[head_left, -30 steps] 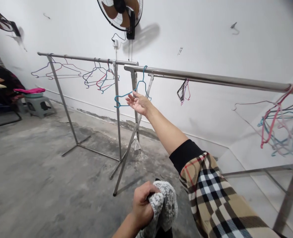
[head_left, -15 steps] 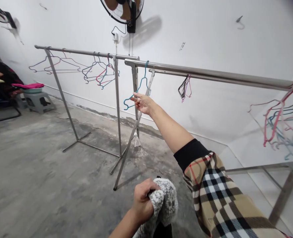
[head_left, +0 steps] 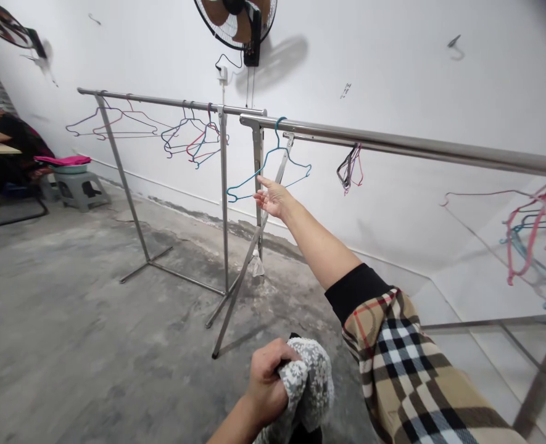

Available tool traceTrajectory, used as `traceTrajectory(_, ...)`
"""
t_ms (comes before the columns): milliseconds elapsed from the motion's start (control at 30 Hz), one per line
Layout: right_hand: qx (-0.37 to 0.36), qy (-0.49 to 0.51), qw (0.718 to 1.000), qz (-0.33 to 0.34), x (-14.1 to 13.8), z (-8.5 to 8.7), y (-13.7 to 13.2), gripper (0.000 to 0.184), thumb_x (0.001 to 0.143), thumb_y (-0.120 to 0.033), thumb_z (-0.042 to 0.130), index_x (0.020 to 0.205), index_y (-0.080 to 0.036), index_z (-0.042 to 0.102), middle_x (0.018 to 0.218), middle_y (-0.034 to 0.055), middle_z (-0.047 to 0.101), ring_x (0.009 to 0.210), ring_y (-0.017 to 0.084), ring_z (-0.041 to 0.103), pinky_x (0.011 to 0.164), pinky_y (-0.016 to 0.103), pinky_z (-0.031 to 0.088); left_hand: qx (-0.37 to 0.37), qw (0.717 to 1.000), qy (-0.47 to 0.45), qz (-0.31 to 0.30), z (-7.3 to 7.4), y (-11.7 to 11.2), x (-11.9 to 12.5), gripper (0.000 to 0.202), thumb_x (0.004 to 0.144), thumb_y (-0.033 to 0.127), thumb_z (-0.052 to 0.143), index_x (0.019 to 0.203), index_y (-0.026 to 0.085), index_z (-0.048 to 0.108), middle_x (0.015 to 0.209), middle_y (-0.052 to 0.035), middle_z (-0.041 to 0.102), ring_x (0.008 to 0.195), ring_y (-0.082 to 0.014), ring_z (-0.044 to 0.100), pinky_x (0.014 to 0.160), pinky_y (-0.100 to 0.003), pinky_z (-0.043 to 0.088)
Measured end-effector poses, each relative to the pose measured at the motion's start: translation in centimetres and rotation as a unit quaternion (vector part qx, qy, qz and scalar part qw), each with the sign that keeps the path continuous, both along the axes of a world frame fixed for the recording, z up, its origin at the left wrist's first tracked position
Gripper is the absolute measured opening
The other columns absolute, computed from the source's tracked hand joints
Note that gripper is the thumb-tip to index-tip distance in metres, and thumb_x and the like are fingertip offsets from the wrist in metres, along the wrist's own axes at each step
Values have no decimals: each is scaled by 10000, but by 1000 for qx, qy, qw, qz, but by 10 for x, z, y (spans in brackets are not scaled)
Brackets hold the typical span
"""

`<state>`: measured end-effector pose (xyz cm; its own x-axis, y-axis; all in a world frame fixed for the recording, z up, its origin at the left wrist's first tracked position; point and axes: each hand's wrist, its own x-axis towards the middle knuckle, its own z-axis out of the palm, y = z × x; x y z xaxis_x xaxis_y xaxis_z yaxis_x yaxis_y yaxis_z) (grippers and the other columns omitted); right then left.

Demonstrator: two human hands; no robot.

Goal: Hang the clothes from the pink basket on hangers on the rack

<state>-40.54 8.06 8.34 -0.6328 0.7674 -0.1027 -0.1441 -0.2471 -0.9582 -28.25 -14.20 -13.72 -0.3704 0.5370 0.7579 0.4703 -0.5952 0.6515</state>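
Note:
My left hand [head_left: 269, 377] is closed around a bunched white-and-grey lace garment [head_left: 316, 376], low in front of me; some black cloth shows beneath it. My right hand [head_left: 271, 197] is stretched out to the nearer rail, fingers apart, with nothing gripped. It is at the lower left part of a blue clothes hanger [head_left: 278, 150], which hangs by its hook from the rail. Whether the fingertips touch the hanger I cannot tell.
The nearer metal rack [head_left: 393, 140] carries small hangers [head_left: 350, 168] and a pink-and-blue cluster [head_left: 527, 234] at right. A second rack [head_left: 171, 102] with several hangers stands left. Grey stool [head_left: 82, 188] and seated person [head_left: 4, 132] are far left. A fan [head_left: 235, 21] is wall-mounted above.
The blue hanger has swung round and now shows its full width. My right hand stays beside it with fingers apart. The left hand keeps its hold on the lace garment. The view has shifted slightly.

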Motion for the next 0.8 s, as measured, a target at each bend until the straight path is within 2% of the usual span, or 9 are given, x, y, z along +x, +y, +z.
traceTrajectory(167, 21, 19, 1000, -11, 0, -2, 13, 361, 868, -377, 615, 1166, -188, 537, 1155, 78, 537, 706, 79, 558, 543, 156, 484, -5, 1000, -8, 7, -2, 0, -4, 124, 791, 178, 652, 669, 171, 632, 576, -3, 649, 512, -96, 589, 528, -164, 443)
traceTrajectory(267, 12, 43, 999, -2, -6, -3, 20, 436, 868, -377, 613, 1252, -196, 510, 1217, 95, 527, 773, 98, 576, 615, 168, 512, -11, 1000, -8, 14, -4, 2, -6, 126, 784, 167, 644, 659, 171, 630, 565, -2, 636, 505, -97, 582, 519, -166, 434)
traceTrajectory(400, -9, 73, 997, 30, -15, -3, 25, 530, 864, -401, 607, 1341, -223, 456, 1174, 84, 568, 834, 128, 601, 702, 216, 535, -12, 1000, -8, 21, -7, 3, -9, 106, 775, 160, 643, 670, 172, 634, 568, -4, 635, 506, -102, 585, 519, -172, 436)
traceTrajectory(500, -20, 115, 991, 68, -18, 3, 23, 470, 902, -398, 546, 1339, -256, 446, 1105, 52, 607, 894, 134, 621, 757, 235, 530, -15, 1000, -11, 20, -7, 4, -11, 122, 777, 162, 645, 658, 173, 622, 566, 1, 636, 503, -94, 580, 517, -164, 436)
traceTrajectory(633, -34, 180, 979, 93, -18, 17, 19, 284, 934, -327, 501, 1205, -243, 501, 918, 1, 620, 876, 111, 636, 755, 230, 522, -11, 1000, -11, 22, -6, 5, -13, 128, 783, 165, 646, 658, 174, 618, 564, 5, 637, 503, -90, 582, 518, -158, 436)
traceTrajectory(767, -43, 205, 974, 85, -12, 34, 21, 52, 928, -206, 480, 937, -184, 526, 731, -26, 571, 697, 76, 594, 687, 200, 525, -10, 1000, -13, 25, -7, 7, -14, 123, 797, 193, 646, 676, 175, 628, 575, -4, 654, 506, -100, 598, 522, -168, 453)
traceTrajectory(800, -44, 200, 976, 75, -10, 37, 23, 63, 920, -161, 463, 881, -179, 508, 676, -37, 539, 629, 63, 562, 642, 180, 515, -12, 1000, -13, 25, -8, 7, -15, 122, 798, 202, 647, 680, 175, 631, 578, -6, 658, 505, -103, 599, 521, -171, 456)
